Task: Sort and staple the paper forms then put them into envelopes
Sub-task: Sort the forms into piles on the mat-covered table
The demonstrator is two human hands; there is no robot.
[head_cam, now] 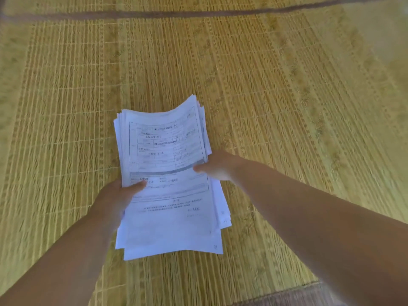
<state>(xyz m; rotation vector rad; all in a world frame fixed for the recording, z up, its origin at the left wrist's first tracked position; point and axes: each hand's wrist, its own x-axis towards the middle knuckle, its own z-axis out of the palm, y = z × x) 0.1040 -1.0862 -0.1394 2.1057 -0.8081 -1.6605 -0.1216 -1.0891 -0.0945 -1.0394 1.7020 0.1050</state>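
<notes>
A loose stack of white paper forms (167,155), printed with tables and handwriting, hangs in the air above a woven straw mat. My left hand (119,199) grips the stack's left edge, thumb on top of the upper sheet. My right hand (216,166) grips the right edge, thumb pressing on the top sheet too. The far end of the stack curls upward, and the sheets below are fanned out unevenly. No stapler or envelope is in view.
The yellow woven straw mat (287,96) fills nearly the whole view. A dark seam or edge (154,15) runs across the far side. A brown border (293,294) shows at the near right corner.
</notes>
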